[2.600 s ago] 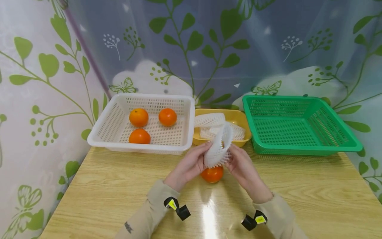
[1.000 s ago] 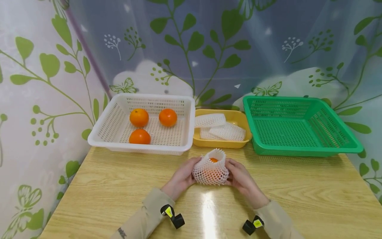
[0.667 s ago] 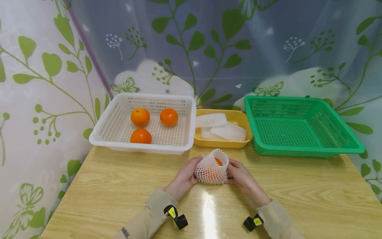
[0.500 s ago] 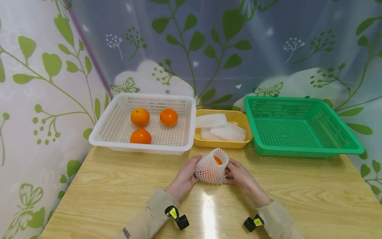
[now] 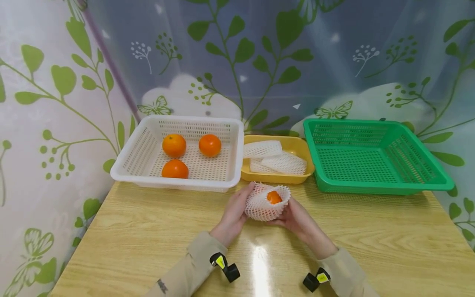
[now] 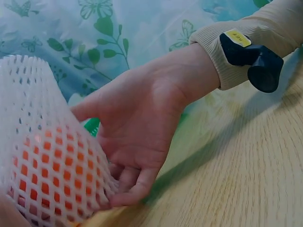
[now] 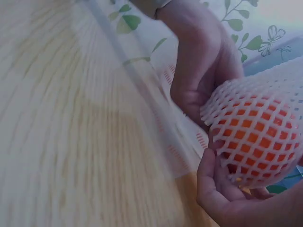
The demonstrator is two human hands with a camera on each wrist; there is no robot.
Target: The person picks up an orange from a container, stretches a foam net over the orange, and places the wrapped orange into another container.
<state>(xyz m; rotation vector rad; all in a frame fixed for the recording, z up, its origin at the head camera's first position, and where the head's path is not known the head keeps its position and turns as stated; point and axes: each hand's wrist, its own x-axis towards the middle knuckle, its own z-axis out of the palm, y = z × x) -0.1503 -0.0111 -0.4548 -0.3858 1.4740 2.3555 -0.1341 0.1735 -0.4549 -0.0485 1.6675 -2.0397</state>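
An orange [image 5: 274,197] sits inside a white foam net sleeve [image 5: 257,208], held above the near middle of the table. The sleeve's ruffled mouth tilts to the right, and the fruit's top shows through it. My left hand [image 5: 233,209] grips the wrapped orange from the left. From the right and below, my right hand [image 5: 297,218] holds it, with fingers at the sleeve's edge. In the left wrist view the right hand [image 6: 142,116] has curled fingertips touching the net. The right wrist view shows the orange [image 7: 255,137] through the mesh, between both hands.
Behind to the left stands a white basket [image 5: 178,183] with three oranges. A yellow tray [image 5: 274,178] holding several flat foam nets sits in the middle. A green basket [image 5: 382,186] stands at the right. A patterned curtain [image 5: 237,62] hangs behind the wooden table [image 5: 148,239].
The foam net came down over the orange that was on the table. Since then both hands have lifted and tipped the wrapped orange, turning the net's mouth to the right.
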